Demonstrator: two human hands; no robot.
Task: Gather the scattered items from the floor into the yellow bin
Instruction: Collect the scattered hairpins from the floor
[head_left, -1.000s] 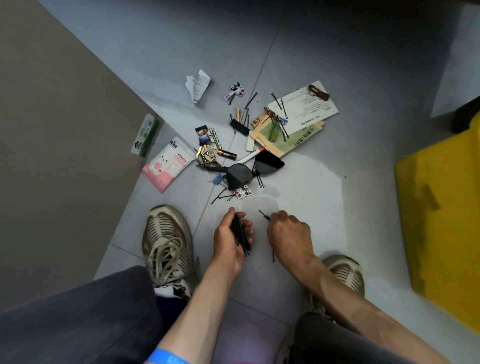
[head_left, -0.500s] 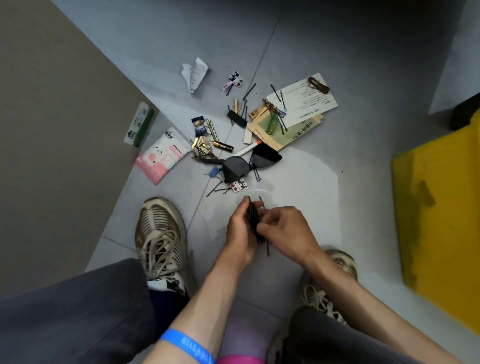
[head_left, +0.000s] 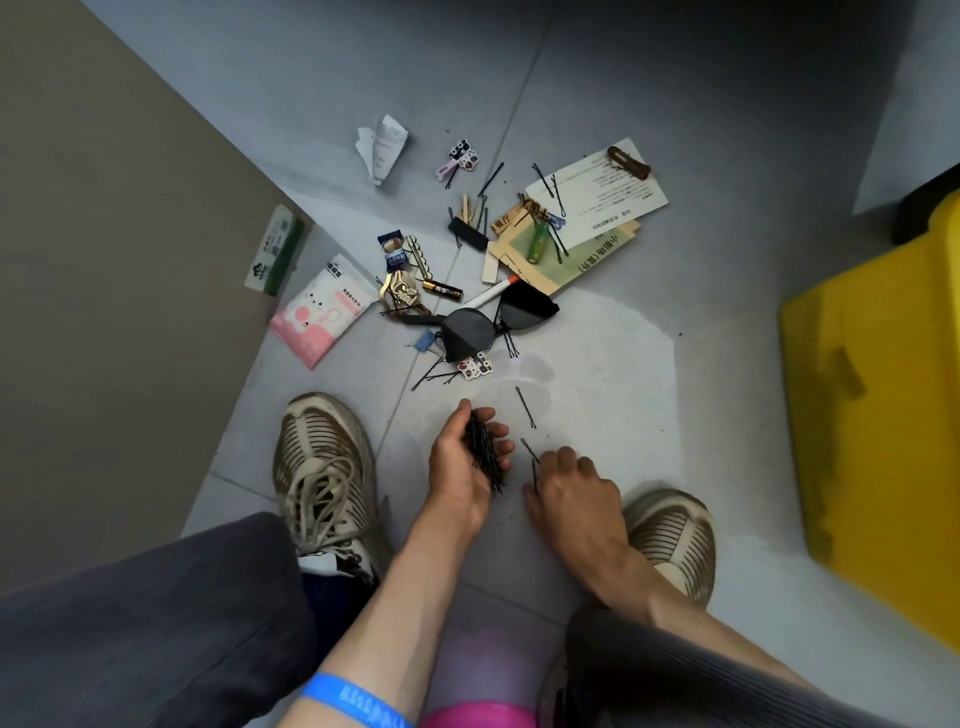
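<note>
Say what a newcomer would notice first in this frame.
The two hands at bottom centre: the left hand grips a thick bundle of black hairpins, and the right hand pinches another pin off the floor. Above them sprawls a clutter of small items around black sunglasses, with a pink tissue pack to its left. The yellow bin fills the right edge.

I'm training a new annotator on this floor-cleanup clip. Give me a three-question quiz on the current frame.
1. True or false: the left hand holds a bundle of bobby pins.
2. The right hand is: A) inside the yellow bin, B) low at the floor by loose pins, C) gripping the sunglasses.
3. Fill in: the pink tissue pack lies nearest the ____ shoe.

Key: 1 true; 2 B; 3 left.
</note>
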